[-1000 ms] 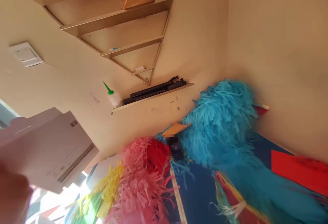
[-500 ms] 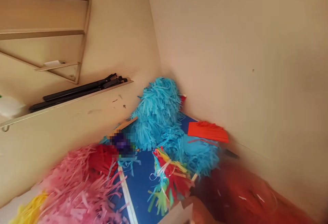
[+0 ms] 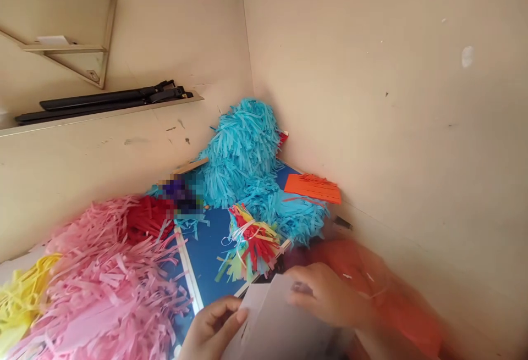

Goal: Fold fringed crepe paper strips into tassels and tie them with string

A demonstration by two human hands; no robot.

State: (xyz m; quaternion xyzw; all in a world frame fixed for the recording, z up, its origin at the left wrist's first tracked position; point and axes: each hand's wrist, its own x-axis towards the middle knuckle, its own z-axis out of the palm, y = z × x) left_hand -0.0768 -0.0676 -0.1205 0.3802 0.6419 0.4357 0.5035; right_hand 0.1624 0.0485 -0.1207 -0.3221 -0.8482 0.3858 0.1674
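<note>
"Head view: where's the white card (image 3: 268,316)?"
"Pinched by left hand (image 3: 216,327) and right hand (image 3: 325,294) together (its lower part blurs), before the blue table's (image 3: 210,261) near edge."
"And the multicoloured tassel (image 3: 256,242)?"
"Lying at that edge."

Passage ahead of the left fingers, crowded to either side.
Beyond the left hand (image 3: 216,324)'s fingertips, a bare strip of blue surface (image 3: 206,261) lies between the pink fringe (image 3: 119,288), left of them, and the multicoloured tassel (image 3: 253,244), ahead of both hands' fingers. Farther ahead, the blue fringe (image 3: 243,151) fills the corner; outward from the right hand (image 3: 325,297)'s fingers, blurred red material (image 3: 404,310) and the wall (image 3: 391,101) bound that side.
</note>
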